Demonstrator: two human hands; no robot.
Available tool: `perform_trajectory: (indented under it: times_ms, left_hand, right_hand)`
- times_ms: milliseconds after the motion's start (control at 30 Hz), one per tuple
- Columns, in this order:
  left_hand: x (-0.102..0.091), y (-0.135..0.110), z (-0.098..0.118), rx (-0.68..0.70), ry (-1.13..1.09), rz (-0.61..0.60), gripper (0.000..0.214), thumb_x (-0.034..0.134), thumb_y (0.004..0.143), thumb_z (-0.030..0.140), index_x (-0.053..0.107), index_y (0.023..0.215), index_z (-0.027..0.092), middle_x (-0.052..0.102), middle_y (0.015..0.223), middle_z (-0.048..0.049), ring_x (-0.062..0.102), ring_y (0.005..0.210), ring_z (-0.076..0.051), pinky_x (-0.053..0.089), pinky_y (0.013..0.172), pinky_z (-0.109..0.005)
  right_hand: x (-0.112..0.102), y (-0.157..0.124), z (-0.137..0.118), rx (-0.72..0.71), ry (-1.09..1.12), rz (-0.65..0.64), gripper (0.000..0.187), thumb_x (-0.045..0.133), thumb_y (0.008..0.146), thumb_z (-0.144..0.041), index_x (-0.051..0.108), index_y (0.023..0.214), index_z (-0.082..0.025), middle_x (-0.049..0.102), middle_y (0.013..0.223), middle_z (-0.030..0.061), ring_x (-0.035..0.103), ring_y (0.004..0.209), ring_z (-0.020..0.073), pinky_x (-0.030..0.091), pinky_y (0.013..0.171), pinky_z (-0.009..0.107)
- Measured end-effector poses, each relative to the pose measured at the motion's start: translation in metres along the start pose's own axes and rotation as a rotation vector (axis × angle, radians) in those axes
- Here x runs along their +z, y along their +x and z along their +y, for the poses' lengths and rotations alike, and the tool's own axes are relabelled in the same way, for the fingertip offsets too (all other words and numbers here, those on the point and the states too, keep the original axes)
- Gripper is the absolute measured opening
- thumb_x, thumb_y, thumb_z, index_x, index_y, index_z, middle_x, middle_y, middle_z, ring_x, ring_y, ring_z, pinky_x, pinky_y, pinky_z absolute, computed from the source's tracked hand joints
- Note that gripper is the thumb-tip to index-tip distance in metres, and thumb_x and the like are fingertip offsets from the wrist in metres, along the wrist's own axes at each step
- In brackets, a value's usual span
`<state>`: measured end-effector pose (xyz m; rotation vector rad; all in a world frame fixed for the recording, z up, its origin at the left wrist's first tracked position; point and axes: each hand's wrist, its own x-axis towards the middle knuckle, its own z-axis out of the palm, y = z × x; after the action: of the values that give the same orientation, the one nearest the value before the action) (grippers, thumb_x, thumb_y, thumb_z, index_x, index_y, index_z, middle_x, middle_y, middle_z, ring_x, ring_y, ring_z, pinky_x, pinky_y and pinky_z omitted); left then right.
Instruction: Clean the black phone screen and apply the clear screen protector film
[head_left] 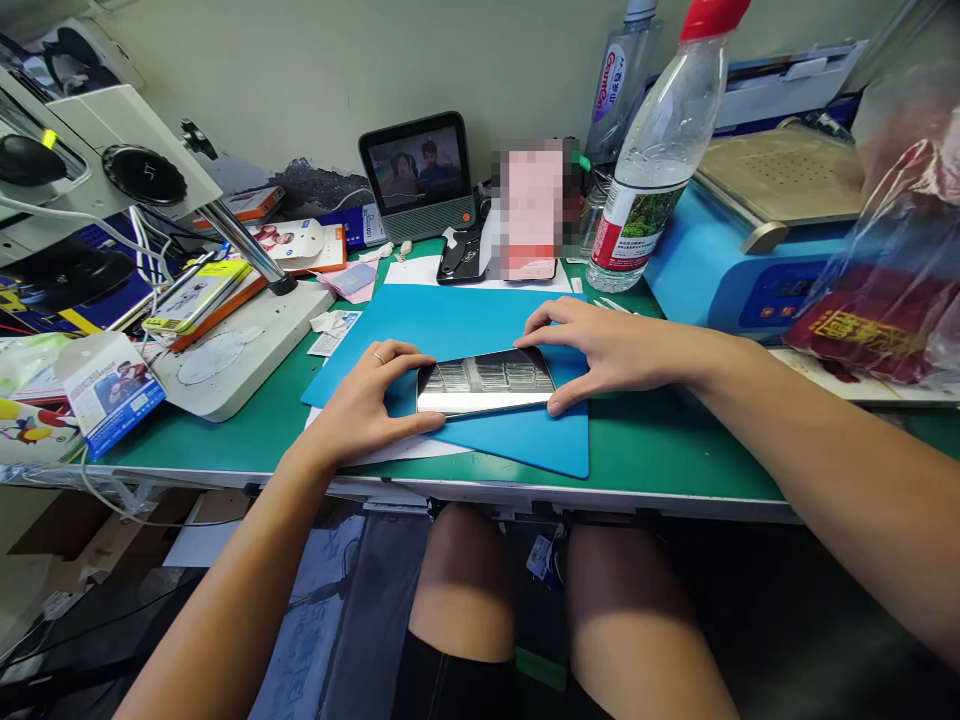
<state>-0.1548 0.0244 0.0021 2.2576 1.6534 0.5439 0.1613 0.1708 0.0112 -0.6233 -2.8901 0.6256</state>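
Observation:
A smartphone [486,385] with a dark, glossy, reflecting screen lies lengthwise from left to right over a blue mat [457,318]. My left hand [375,400] grips its left end, thumb along the near edge and fingers at the far edge; a ring shows on one finger. At the other end, my right hand [589,350] holds the right corners between thumb and fingers. Whether the phone rests flat on the mat or is slightly raised, I cannot tell. Its underside is hidden.
Behind the mat stand a small smart display [420,170], a black phone [461,257] and a clear bottle with red cap [637,200]. To the right is a blue machine [742,265] beside a plastic bag [877,320]. A microscope stand [240,350] occupies the left.

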Motion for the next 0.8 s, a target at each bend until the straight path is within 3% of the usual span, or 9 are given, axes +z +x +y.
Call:
perform_trajectory:
  times_ms: [800]
  left_hand:
    - [0.0,0.0013,0.0013,-0.006,-0.016,0.005,0.062,0.073,0.087,0.066,0.063,0.133,0.026,0.059,0.136,-0.0099,0.053,0.132,-0.033,0.043,0.116,-0.051]
  right_hand:
    - [0.001,0.001,-0.0024,0.039,0.056,0.009,0.084,0.081,0.068,-0.072,0.069,0.139,-0.029,0.057,0.142,0.0132,0.051,0.133,0.0412,0.043,0.113,0.059]
